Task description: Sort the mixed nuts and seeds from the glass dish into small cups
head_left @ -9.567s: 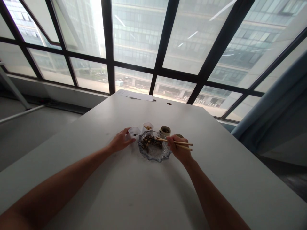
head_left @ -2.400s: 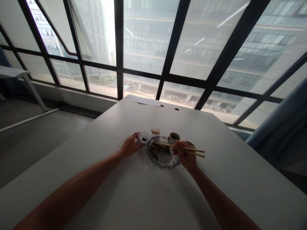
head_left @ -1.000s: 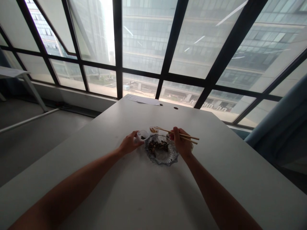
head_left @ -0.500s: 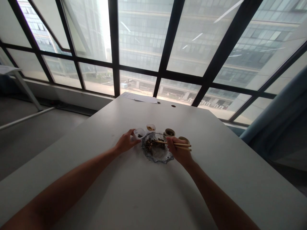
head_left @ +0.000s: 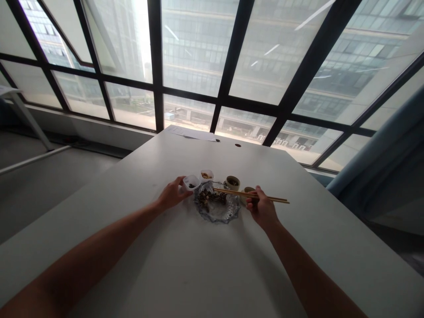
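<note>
A clear glass plate [head_left: 225,214] with dark mixed bits sits mid-table. My right hand [head_left: 263,210] is closed on a pair of wooden chopsticks [head_left: 232,192], whose tips reach left over the plate's far rim. My left hand [head_left: 172,194] grips a small white cup [head_left: 191,182] with dark bits inside, left of the plate. Behind the plate stand a second white cup [head_left: 206,174] with yellowish bits and a tan cup [head_left: 232,182]. Another tan cup [head_left: 247,191] shows partly beside my right hand.
The things stand on a long white table [head_left: 185,265] running toward big black-framed windows. Sheets of paper [head_left: 192,131] lie at the far edge by two cable holes. A blue curtain [head_left: 380,163] hangs at the right. Another table's legs [head_left: 23,119] stand far left.
My right hand slid to the right, off the plate, and the chopsticks now lie flatter with their tips over the plate's far side. My left hand stayed on the white cup.
</note>
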